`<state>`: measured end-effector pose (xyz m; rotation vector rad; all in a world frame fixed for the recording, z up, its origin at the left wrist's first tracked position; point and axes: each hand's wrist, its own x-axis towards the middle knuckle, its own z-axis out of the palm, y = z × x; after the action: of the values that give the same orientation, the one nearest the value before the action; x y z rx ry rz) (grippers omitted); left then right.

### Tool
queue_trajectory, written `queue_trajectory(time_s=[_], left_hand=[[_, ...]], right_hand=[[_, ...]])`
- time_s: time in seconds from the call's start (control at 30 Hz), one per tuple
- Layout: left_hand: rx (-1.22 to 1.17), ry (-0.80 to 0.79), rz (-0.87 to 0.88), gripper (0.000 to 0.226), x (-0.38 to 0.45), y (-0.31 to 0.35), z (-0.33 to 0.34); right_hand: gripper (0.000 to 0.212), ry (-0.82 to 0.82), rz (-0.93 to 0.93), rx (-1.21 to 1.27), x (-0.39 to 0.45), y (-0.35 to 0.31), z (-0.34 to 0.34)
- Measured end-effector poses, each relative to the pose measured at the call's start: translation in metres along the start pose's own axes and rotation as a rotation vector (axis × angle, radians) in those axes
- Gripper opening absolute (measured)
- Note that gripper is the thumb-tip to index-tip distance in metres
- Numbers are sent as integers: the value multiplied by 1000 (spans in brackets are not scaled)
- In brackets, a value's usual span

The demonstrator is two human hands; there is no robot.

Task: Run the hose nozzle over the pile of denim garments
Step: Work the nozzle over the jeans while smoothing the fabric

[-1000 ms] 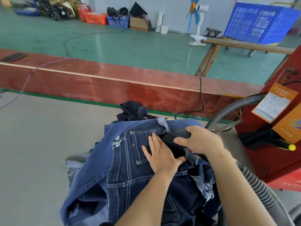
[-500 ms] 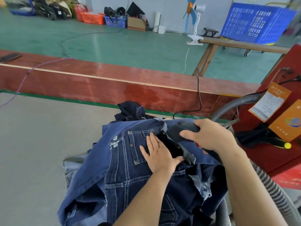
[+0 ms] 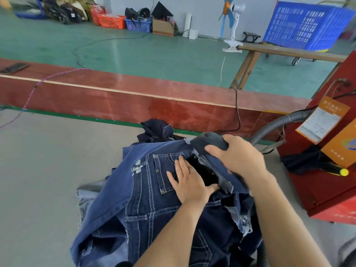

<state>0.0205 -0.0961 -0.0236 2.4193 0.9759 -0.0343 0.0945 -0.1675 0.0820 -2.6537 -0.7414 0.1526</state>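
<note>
A pile of dark blue denim garments (image 3: 146, 199) lies in front of me on a grey table (image 3: 42, 180). My left hand (image 3: 187, 182) rests flat on the top pair of jeans, fingers straight, beside a pocket. My right hand (image 3: 238, 157) grips the dark grey hose nozzle (image 3: 209, 144), whose tip sits at the far edge of the top garment near the waistband. A ribbed grey hose (image 3: 277, 125) arcs from behind that hand towards the red machine.
A red machine (image 3: 327, 185) with orange labels stands at the right. A red-brown board (image 3: 154, 105) with a black cable bounds the table's far side. Beyond lie green floor, baskets, a fan, a wooden bench and a blue crate (image 3: 306, 26).
My right hand has carried the nozzle away from me, from over the waistband opening to the far edge of the top garment. My left hand has stayed flat on the jeans.
</note>
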Motion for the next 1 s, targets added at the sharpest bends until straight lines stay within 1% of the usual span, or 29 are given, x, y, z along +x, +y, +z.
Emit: queue_trajectory(time_s=[0.07,0.13,0.2,0.27,0.37,0.47,0.53,0.6,0.7,0.8,0.87,0.93,1.0], left_hand=[[10,-11,-8,122,0,0,0],[27,-17,-17,122,0,1,0],[44,-16,-20,122,0,1,0],[49,-13,-18,121,0,1,1],[42,6,-14,119,1,1,2],[29,9,-11,119,1,0,3],[19,13,-7,122,1,0,3],[11,13,2,123,1,0,2],[26,9,-3,123,1,0,2],[53,-10,-15,123,2,1,0],[58,-16,-16,122,2,1,1],[60,-10,-9,122,1,1,2],[48,10,-7,121,1,0,3]], right_hand=[[35,-80,8,4,-3,7,-15],[38,-200,31,-81,-6,12,-18],[40,-276,49,-189,-7,14,-13],[40,-268,44,-236,-6,13,-2],[38,-181,20,-229,-3,3,18],[40,-71,13,-107,-1,-4,28],[37,31,10,5,1,-2,19],[35,68,6,73,1,4,1],[35,-7,9,50,-5,13,-19],[36,-163,31,-105,-9,18,-18],[37,-232,40,-194,-8,17,-12],[39,-228,32,-253,-5,13,-2],[39,-173,22,-284,-3,5,12]])
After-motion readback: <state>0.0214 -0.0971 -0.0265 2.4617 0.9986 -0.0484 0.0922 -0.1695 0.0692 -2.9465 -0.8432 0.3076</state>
